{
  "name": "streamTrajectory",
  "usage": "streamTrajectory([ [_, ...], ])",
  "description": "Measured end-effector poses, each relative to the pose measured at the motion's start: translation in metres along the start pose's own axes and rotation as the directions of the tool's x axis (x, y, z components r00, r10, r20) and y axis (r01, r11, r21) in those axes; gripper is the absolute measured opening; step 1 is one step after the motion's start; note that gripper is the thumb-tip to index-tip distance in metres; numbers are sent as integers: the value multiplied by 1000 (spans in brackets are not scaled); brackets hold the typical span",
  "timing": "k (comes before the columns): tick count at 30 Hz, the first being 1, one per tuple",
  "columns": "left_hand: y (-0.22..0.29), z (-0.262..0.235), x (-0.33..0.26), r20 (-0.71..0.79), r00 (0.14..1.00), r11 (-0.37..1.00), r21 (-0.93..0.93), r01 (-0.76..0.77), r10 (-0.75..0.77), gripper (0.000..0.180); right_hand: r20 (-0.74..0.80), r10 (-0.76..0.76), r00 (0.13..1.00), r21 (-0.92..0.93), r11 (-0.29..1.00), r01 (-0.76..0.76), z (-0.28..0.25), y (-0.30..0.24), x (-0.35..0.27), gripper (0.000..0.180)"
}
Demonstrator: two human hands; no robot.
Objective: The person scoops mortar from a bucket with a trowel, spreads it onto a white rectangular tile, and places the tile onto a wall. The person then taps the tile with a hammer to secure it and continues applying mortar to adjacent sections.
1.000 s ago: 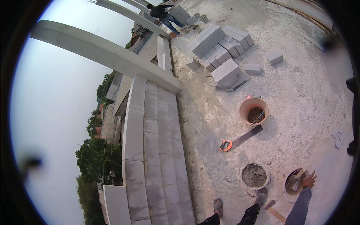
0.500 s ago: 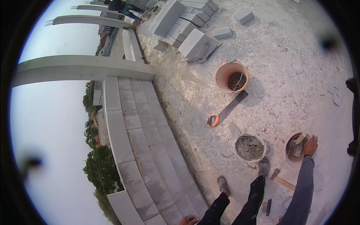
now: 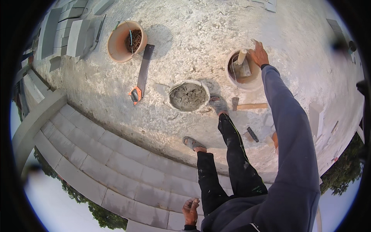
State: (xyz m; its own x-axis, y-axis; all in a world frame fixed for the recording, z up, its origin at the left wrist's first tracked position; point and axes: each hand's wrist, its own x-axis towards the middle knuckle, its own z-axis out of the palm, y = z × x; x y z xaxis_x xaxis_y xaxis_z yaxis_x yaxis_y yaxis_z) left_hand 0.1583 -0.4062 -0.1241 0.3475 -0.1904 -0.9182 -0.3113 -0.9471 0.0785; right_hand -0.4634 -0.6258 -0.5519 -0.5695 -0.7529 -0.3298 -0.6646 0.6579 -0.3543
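Observation:
My right hand (image 3: 259, 53) is at the upper right rim of a bucket (image 3: 252, 84), its fingers apart and one stretched out. Beside its fingers, a wooden-handled trowel (image 3: 243, 67) leans inside that bucket, its blade down; I see no grip on the handle. My left hand (image 3: 190, 210) hangs low beside my leg, in front of the block wall (image 3: 127, 166). Its fingers are loosely bent with a gap between them, and nothing shows in them. Left of the trowel's bucket stands a round container of wet grey mortar (image 3: 188, 96), close to my foot.
A hammer (image 3: 249, 106) lies right of my foot, and a dark-handled tool (image 3: 252, 134) lies nearer me. A handsaw (image 3: 142, 75) rests beside an orange bucket (image 3: 116, 42) of rusty metal pieces. Grey blocks (image 3: 77, 38) are stacked at the far left.
My view has swung to the right and down, so the buckets sit further left and my body shows more. My right hand stays at the bucket with the trowel.

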Motion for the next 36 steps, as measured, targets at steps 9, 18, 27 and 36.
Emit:
streamTrajectory([
  [9,-1,-3,-17,-35,996,991,-102,-88,85,27,392,56,918,-449,883,137,32,-14,-44,44],
  [18,-64,-18,-38,-21,981,981,-31,-193,193,33,371,-69,926,-498,827,261,28,10,-198,21],
  [27,-220,-70,-70,-262,913,857,-337,-389,312,28,836,468,286,127,342,-931,-81,16,-349,31],
  [36,-594,-67,-12,-296,951,548,-812,-202,-87,17,951,56,304,206,618,-759,-24,-249,-648,19],
])
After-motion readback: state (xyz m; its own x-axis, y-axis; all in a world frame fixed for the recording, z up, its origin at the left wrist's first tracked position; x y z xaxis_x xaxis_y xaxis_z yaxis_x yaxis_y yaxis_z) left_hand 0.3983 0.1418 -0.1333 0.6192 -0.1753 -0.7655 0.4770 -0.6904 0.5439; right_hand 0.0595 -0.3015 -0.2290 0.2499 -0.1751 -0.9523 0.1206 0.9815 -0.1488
